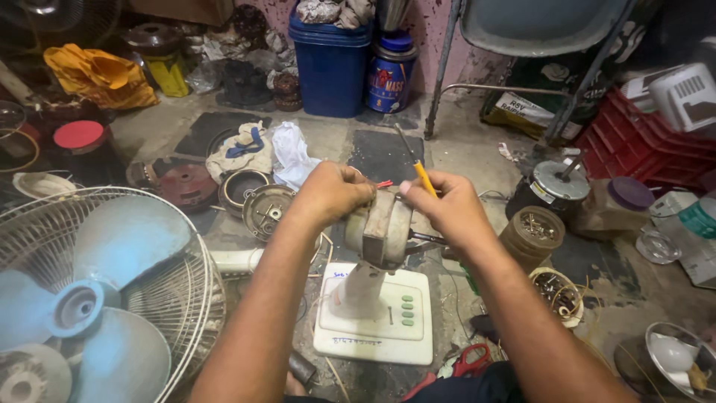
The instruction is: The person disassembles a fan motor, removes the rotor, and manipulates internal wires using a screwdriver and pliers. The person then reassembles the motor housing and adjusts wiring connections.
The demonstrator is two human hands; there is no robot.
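Head view: the left hand (332, 192) is clenched around the top of the fan motor (382, 227), steadying it, while the right hand (447, 209) pinches a yellow-handled screwdriver (419, 170) against the motor's right side. The motor stands on its white fan base (388, 317). Left of the motor lies a blue-bladed fan cage (97, 291); right of it sits a brown jar of screws (533, 233).

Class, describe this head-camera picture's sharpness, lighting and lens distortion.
Head view: the hands and the beige fan motor are sharp and evenly lit; the pale blue fan blades at the left edge bulge from wide-angle stretch; the far left background lies in shadow.
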